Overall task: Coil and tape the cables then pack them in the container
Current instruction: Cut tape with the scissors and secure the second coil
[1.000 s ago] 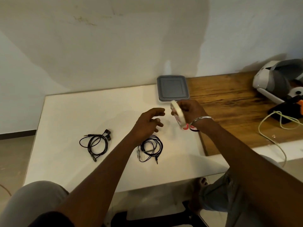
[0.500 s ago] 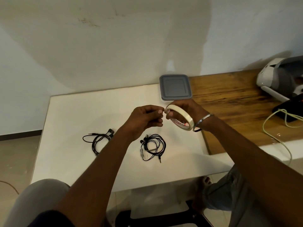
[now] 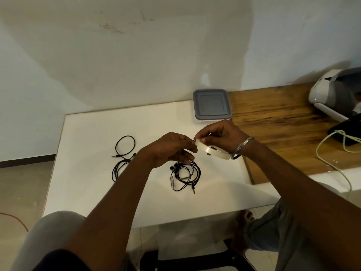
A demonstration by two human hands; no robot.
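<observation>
Both hands have come together over the desk [image 3: 93, 133], right hand [image 3: 218, 136] holding the tape roll [image 3: 213, 151], left hand [image 3: 172, 149] pinching its end, so taping the coiled cable [image 3: 185, 176] below looks next

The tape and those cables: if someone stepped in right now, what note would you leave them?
Right hand holds the tape roll; left hand pinches at its edge, seemingly finding the end.
Coiled earphone cable lies on the white table under the hands; it looks untaped. A looser cable lies to the left.
Container sits at the back, lid on.
Left: tape the coil, coil and tape the other, pack both.
</observation>
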